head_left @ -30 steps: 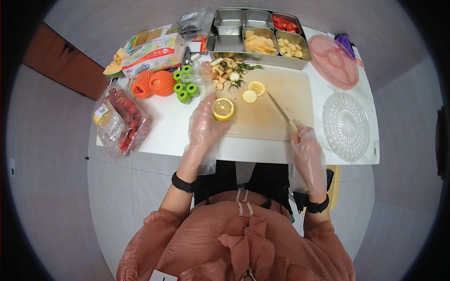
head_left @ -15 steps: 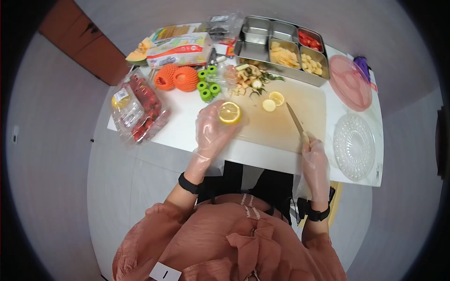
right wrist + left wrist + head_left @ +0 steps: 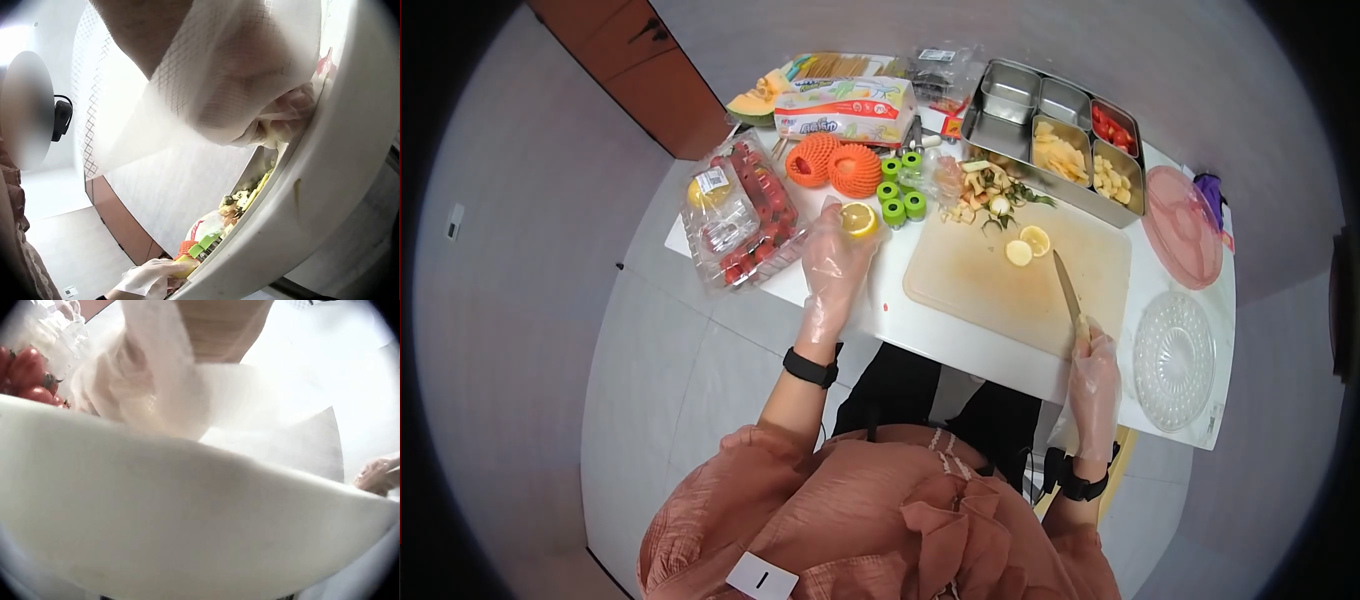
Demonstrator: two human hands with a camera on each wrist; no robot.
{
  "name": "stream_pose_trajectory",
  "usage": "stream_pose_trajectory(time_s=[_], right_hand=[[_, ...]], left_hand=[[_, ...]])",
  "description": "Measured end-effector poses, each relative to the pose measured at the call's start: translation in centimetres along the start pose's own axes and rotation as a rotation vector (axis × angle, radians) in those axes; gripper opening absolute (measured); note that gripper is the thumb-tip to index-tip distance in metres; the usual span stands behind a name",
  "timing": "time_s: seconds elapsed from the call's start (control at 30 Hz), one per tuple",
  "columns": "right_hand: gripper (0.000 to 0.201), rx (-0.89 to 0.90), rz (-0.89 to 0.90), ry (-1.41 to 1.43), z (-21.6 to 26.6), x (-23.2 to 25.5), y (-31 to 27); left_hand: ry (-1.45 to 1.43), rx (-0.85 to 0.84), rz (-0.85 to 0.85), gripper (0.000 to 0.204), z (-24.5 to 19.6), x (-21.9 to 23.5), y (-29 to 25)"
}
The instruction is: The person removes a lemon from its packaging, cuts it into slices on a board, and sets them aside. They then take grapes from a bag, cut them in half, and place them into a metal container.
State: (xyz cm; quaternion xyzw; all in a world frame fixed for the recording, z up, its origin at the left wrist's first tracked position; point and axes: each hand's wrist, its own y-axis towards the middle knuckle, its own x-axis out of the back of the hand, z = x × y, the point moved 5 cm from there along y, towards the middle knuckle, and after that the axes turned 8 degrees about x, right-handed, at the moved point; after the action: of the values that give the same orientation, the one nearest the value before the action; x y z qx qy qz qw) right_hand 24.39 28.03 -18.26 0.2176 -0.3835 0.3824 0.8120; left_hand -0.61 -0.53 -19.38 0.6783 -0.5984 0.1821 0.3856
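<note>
In the head view my gloved left hand (image 3: 837,265) holds a cut lemon half (image 3: 859,219), its round face turned up. Hand and lemon are over the white table, left of the cutting board (image 3: 960,285) and beside the strawberry pack (image 3: 772,205). My gloved right hand (image 3: 1094,385) grips a knife (image 3: 1067,285) by its pale handle at the board's right edge, blade pointing away from me. Near the blade tip, a lemon slice (image 3: 1036,238) and a paler lemon end piece (image 3: 1018,254) lie on the board. The right wrist view shows the lemon's yellow rind (image 3: 184,269) at the left fingers.
Fruit peels (image 3: 990,190) heap at the board's far edge. Behind stands a steel tray (image 3: 1055,178) with fruit-filled tins. Green rolls (image 3: 893,211), orange foam nets (image 3: 855,170) and a tissue pack (image 3: 840,110) sit at the back left. A clear plate (image 3: 1175,360) and pink lid (image 3: 1183,225) lie right.
My left hand has carried the lemon half leftward off the board, toward the strawberry pack. The head view has swung left. My right hand stays with the knife at the board's edge.
</note>
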Motion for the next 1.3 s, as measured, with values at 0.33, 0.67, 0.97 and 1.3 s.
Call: stream_pose_trajectory(time_s=[0.33,0.67,0.97,1.3], right_hand=[[0.033,-0.015,0.005,0.022,-0.2,-0.1,0.1],[0.031,-0.041,0.017,0.044,0.5,0.5,-0.2],[0.032,0.003,-0.06,0.061,-0.4,0.0,-0.3],[0.027,0.032,-0.005,-0.007,-0.1,1.0,-0.5]], left_hand=[[-0.029,-0.052,-0.113,0.053,0.7,-1.3,1.6],[-0.139,0.073,-0.027,0.05,0.9,-0.8,0.5],[-0.103,0.083,-0.023,0.069,0.9,-0.3,-0.6],[-0.042,-0.309,-0.09,0.06,-3.2,4.2,-3.6]])
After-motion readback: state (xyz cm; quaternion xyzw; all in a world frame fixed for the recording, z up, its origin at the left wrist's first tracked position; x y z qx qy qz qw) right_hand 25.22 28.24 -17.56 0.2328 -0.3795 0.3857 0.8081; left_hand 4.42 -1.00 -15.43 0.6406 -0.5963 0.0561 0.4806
